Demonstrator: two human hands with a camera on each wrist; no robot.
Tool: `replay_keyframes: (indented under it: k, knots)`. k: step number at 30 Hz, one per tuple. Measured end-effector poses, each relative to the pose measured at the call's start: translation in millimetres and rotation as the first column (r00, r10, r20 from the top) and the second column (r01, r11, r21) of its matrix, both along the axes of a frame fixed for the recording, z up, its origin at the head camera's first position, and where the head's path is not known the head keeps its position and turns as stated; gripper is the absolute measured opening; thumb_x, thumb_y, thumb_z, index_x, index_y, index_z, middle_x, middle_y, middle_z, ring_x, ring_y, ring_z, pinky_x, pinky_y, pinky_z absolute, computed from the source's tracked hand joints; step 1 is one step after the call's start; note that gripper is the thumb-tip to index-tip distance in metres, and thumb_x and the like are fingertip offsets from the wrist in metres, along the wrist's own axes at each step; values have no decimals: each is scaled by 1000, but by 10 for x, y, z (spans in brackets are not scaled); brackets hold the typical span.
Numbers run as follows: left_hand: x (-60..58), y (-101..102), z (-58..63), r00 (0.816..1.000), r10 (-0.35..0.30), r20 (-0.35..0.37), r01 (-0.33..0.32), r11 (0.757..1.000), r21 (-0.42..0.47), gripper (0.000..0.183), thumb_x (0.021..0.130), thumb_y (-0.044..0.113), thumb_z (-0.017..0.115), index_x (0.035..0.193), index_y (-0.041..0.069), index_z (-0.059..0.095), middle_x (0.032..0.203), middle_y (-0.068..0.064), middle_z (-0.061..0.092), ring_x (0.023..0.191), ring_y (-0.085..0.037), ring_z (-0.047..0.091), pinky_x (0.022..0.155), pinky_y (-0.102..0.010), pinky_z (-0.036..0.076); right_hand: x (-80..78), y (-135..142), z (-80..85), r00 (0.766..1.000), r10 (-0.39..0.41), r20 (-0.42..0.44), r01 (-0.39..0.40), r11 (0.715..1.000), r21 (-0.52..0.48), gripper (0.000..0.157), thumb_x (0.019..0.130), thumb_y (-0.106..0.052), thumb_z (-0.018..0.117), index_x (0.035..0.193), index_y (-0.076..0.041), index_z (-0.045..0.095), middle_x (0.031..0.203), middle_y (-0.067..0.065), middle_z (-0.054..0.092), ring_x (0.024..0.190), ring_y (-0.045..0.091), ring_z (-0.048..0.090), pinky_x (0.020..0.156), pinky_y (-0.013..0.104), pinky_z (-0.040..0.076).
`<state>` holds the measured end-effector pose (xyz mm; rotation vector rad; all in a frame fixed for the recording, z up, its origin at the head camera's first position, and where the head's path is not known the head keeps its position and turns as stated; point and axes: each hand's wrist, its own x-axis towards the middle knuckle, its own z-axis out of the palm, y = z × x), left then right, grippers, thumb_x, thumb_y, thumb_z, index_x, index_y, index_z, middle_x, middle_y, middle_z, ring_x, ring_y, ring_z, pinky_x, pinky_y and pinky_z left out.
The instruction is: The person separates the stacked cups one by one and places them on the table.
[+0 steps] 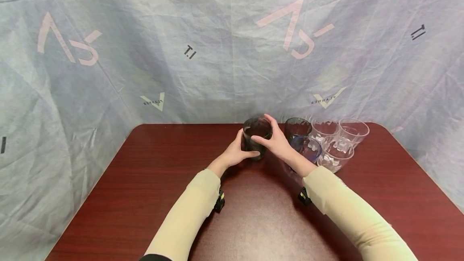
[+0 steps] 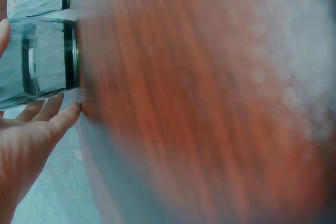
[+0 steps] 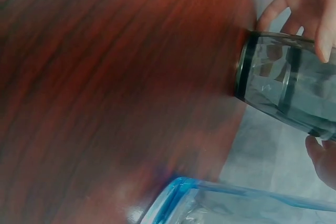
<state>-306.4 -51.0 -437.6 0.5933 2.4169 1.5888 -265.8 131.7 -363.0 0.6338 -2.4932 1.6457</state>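
A dark tinted drinking glass (image 1: 253, 146) stands upright near the back edge of the table, held between both hands. My left hand (image 1: 233, 152) grips its left side low down, thumb across the front. From the right, my right hand (image 1: 280, 143) holds it near the rim, thumb in front and fingers behind. The left wrist view shows the glass (image 2: 44, 59) with the left fingertips close to the tabletop. In the right wrist view a dark band circles the end of the glass (image 3: 283, 85) at the table. Whether another glass is nested inside, I cannot tell.
Right of the hands stand another dark glass (image 1: 296, 127), a blue-rimmed glass (image 1: 312, 152) and several clear glasses (image 1: 353, 130), close together. The blue-rimmed one is partly behind the right forearm. A printed cloth (image 1: 217, 71) hangs behind the brown table (image 1: 163, 164).
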Motion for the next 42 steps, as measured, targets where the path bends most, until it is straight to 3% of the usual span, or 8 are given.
replay_keyframes:
  k: [9, 16, 36, 42]
  knots:
    - [4, 9, 17, 1000, -4, -25, 5, 1000, 10, 93, 85, 22, 78, 153, 24, 15, 146, -4, 40, 131, -18, 43, 105, -39, 37, -38, 3, -58, 1000, 23, 4, -23, 1000, -19, 88, 86, -6, 75, 150, 5, 15, 150, 26, 31, 132, 41, 37, 105, 53, 32]
    - [-11, 15, 8, 1000, -6, -22, 6, 1000, 17, 93, 84, 21, 79, 152, 25, 16, 144, -3, 42, 129, -16, 45, 104, -37, 38, -60, -2, -88, 999, 30, -9, -31, 998, -57, 83, 85, -4, 75, 147, 7, 21, 146, 27, 34, 131, 41, 37, 104, 54, 32]
    - [-11, 25, -6, 1000, -13, -9, 13, 999, 41, 93, 83, 22, 80, 152, 25, 17, 145, -3, 41, 129, -17, 45, 104, -38, 38, -37, -16, -108, 999, -5, -37, 2, 998, -65, 81, 84, -2, 76, 146, 6, 25, 145, 27, 37, 129, 41, 40, 102, 55, 35]
    - [-12, 5, -15, 1000, -3, 4, 3, 1000, 13, 95, 83, 26, 80, 153, 30, 15, 150, -4, 35, 134, -19, 38, 106, -43, 35, -5, -15, -54, 999, -11, -39, 8, 997, -76, 82, 85, -7, 76, 147, 5, 23, 146, 23, 37, 130, 39, 40, 102, 55, 35]
